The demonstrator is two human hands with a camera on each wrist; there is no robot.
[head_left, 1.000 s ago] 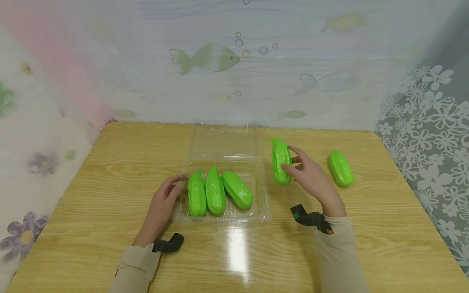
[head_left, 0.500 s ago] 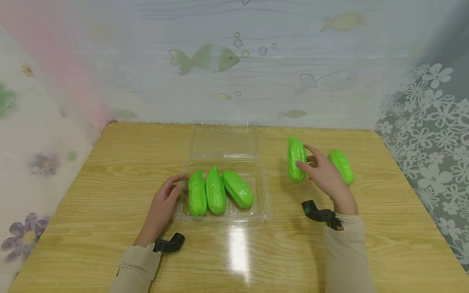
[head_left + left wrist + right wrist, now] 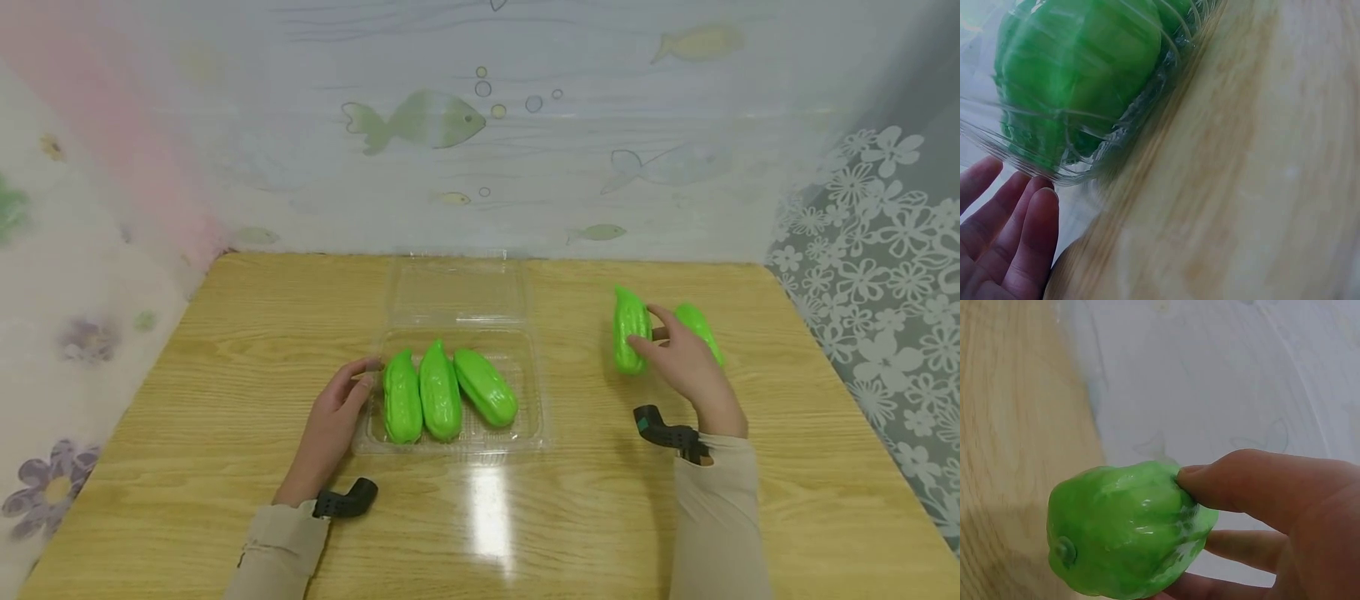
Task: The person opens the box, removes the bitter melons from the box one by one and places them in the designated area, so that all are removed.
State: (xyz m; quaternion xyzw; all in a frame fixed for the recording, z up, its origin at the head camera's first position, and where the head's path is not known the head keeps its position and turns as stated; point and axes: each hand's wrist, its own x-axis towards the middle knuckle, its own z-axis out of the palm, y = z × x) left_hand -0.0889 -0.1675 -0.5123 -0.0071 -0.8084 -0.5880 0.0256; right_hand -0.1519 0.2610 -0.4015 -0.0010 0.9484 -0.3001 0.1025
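Note:
My right hand (image 3: 682,354) grips a glossy green bitter melon (image 3: 628,332) with a plastic look, ribbed skin and a pointed tip; it is held over the right of the table. In the right wrist view the thumb presses one side of this melon (image 3: 1122,531), with fingers on the other. My left hand (image 3: 337,408) rests at the left edge of a clear clamshell box (image 3: 531,392), its fingertips (image 3: 1041,194) right at the rim. Inside the box lie three similar melons (image 3: 440,392), side by side, the right one slanted.
Another green melon (image 3: 696,327) lies farther right on the wooden table (image 3: 585,517), partly hidden behind my right hand. The box's lid (image 3: 459,287) is folded back toward the wall (image 3: 300,167) behind the table.
My right hand has moved to the right with the bitter melon, away from the box and nearer the other melon on the table. The left hand and box have stayed put.

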